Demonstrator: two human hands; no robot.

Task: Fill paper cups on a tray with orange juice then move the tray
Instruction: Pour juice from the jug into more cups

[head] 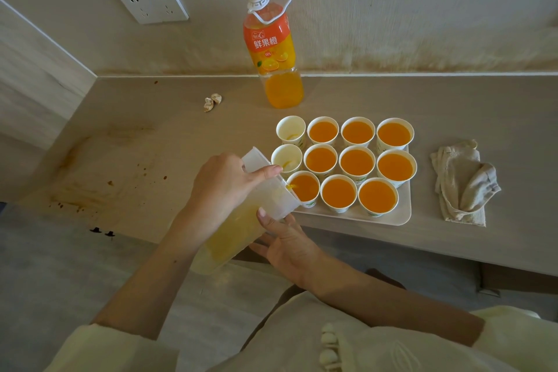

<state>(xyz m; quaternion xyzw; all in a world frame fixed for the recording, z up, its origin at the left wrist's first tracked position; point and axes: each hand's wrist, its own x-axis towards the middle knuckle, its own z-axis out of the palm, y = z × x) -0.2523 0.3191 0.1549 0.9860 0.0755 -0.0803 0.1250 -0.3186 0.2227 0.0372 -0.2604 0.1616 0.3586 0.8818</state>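
Mid-pour here. The left hand [223,187] has its grip clamped round the jug [238,238], tipped so the spout hangs over the front cup [303,189] at the tray's [392,217] near-left corner, which looks about full. The right hand [287,244] is slack, fingers apart, propping the jug from below. Two empty cups [287,158] wait on the tray's left edge. I'd guess next is to level off and shift the spout back to those.

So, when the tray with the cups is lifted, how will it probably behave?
Probably heavy for its size: most paper cups hold juice nearly to the rim. The tray looks thin with a low edge, so it may flex slightly. Any tilt would likely spill juice or slide cups.
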